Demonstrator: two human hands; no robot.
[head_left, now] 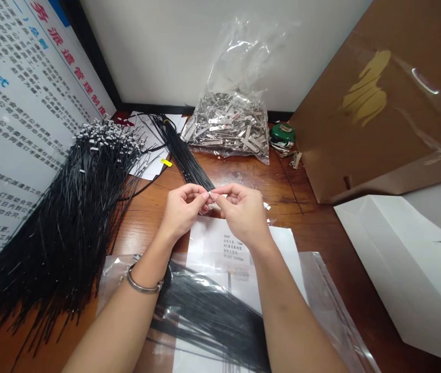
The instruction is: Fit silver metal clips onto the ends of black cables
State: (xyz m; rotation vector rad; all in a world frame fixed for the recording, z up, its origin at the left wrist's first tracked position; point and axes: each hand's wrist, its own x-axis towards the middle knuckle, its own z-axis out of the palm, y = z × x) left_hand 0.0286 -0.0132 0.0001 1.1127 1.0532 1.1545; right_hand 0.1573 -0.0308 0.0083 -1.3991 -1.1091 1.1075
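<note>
My left hand [185, 210] and my right hand [241, 210] meet over the middle of the table, thumbs and forefingers pinched tip to tip. Between the fingertips shows a small dark bit of what looks like a thin black wire; most of it is hidden by the fingers. Just behind the hands lies a tied bundle of black wires [189, 160]. Below them is a printed white sheet [205, 235], partly under a clear plastic bag [313, 269] with long black wires [212, 305] in it.
A big heap of black wires [61, 223] with white tips leans at the left against a printed board [30, 77]. At the back stand a bag of metal pieces [232, 124] and a green tape measure [282, 133]. A brown box [391, 103] and white box [399, 269] flank the right.
</note>
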